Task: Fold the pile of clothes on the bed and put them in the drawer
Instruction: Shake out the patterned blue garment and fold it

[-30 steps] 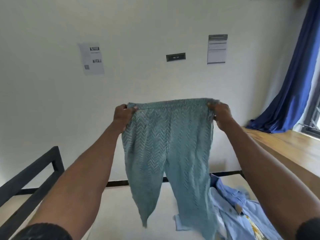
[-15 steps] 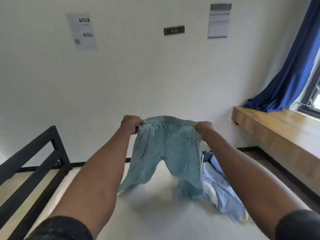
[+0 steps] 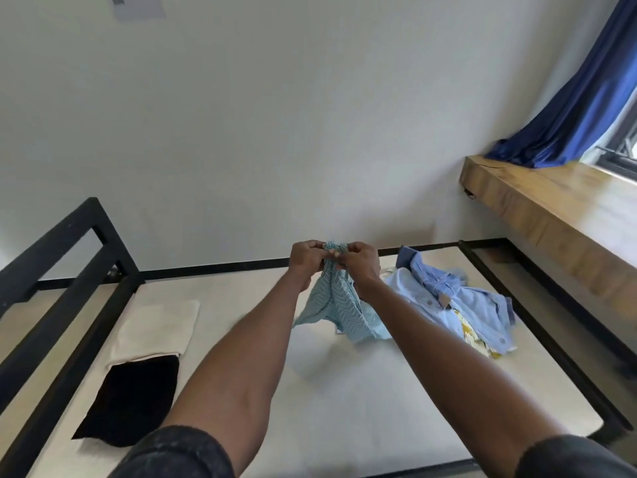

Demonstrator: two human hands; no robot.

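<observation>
The teal zigzag-patterned pants (image 3: 339,305) hang folded lengthwise over the white bed (image 3: 344,391), their legs touching the mattress. My left hand (image 3: 306,258) and my right hand (image 3: 360,262) meet at the waistband and pinch its two ends together. To the right lies a heap of light blue shirts (image 3: 458,305) with a yellow-patterned piece under it. At the left of the bed rest a folded cream garment (image 3: 158,327) and a folded black garment (image 3: 132,398). No drawer is in view.
A black metal bed frame (image 3: 69,263) runs along the left and far edges. A wooden ledge (image 3: 558,208) juts out at the right under a blue curtain (image 3: 579,105). A white wall stands behind the bed.
The pants came down from held high and spread wide to low over the bed. My hands moved together, bringing the waistband ends into one fold. The view tilted downward.
</observation>
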